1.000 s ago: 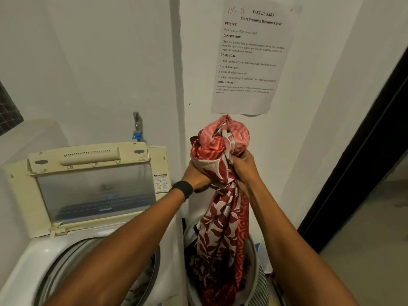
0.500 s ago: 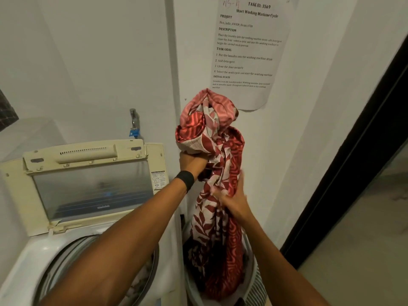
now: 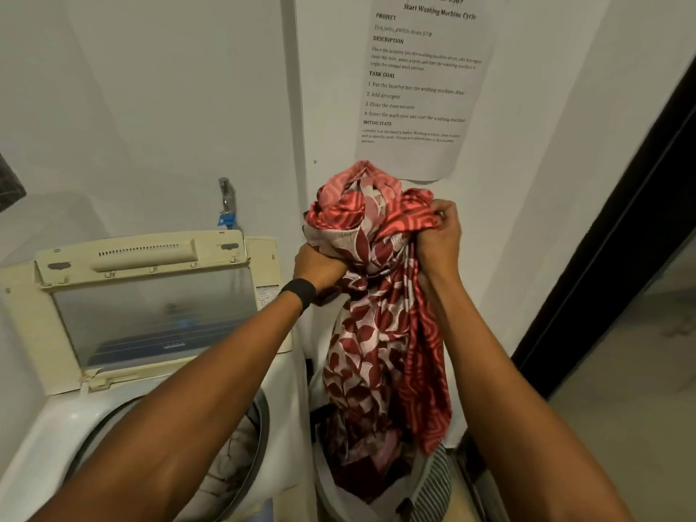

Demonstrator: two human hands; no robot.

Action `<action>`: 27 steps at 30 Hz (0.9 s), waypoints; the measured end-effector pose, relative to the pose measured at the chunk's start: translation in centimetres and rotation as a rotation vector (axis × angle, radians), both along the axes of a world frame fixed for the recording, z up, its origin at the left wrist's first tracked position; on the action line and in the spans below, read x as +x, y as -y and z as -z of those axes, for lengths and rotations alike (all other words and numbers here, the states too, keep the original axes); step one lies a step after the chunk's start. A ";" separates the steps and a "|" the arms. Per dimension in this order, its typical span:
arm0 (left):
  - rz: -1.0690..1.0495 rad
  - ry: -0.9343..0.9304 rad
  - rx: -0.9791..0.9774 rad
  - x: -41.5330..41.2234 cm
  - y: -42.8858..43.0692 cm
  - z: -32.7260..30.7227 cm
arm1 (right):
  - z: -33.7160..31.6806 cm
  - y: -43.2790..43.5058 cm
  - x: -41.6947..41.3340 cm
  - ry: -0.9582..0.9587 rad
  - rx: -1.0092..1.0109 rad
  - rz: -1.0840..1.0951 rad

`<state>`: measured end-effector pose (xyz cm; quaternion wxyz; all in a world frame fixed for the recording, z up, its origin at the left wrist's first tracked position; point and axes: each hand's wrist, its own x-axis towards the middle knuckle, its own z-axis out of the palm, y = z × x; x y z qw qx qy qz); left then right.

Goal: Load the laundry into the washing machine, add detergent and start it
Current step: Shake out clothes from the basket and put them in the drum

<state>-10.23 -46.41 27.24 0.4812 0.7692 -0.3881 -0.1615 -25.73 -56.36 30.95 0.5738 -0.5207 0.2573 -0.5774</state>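
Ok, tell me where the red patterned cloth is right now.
In the head view, right of centre: the red patterned cloth is bunched in the left hand and right hand, hanging into the laundry basket beside the washing machine.

**Room setting.** White painted walls (image 3: 150,107) meet at a vertical edge (image 3: 297,107) above the left hand (image 3: 318,267). A printed sheet (image 3: 422,77) hangs above the right hand (image 3: 438,239). A metal tap (image 3: 225,190) with a blue tag (image 3: 226,220) is left of the left hand. A dark door frame (image 3: 602,265) stands right of the right hand, with pale floor (image 3: 621,408) beyond.
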 end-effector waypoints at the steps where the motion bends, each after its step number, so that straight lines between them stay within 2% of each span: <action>1: 0.131 -0.038 0.024 -0.5 -0.3 -0.7 | 0.3 -0.1 0.6 -0.013 0.016 -0.019; 3: 0.381 -0.146 0.101 -1.1 -1.1 -1.9 | 1.0 -0.3 1.2 -0.064 0.065 -0.037; 6: 0.498 -0.195 0.170 -1.2 -1.5 -1.7 | 1.9 -0.7 1.3 -0.038 0.143 -0.070; 10: 0.334 -0.071 0.094 -1.0 0.0 -0.4 | 3.1 -2.0 1.2 0.039 0.377 -0.195; 12: 0.208 -0.094 0.035 -1.3 0.8 0.6 | 3.3 -2.3 1.1 0.112 0.489 -0.341; 14: 0.092 -0.235 -0.072 -1.9 1.2 1.5 | 3.0 -2.5 0.7 0.168 0.474 -0.479; 17: 0.002 -0.346 -0.178 -2.7 1.9 2.0 | 3.1 -2.5 -0.2 0.101 0.381 -0.451; 19: -0.011 -0.381 -0.180 -2.7 2.2 1.8 | 3.8 -2.4 -0.7 -0.033 0.222 -0.323; 22: -0.048 -0.421 -0.204 -2.9 2.5 1.1 | 6.9 -3.7 -1.6 -0.385 -0.153 -0.105; 24: -0.036 -0.420 -0.246 -2.9 2.8 0.2 | 10.5 -5.1 -2.4 -0.534 -0.165 -0.031; 27: -0.011 -0.419 -0.251 -3.2 2.5 -1.5 | 17.6 -5.8 -3.1 -0.872 0.012 -0.181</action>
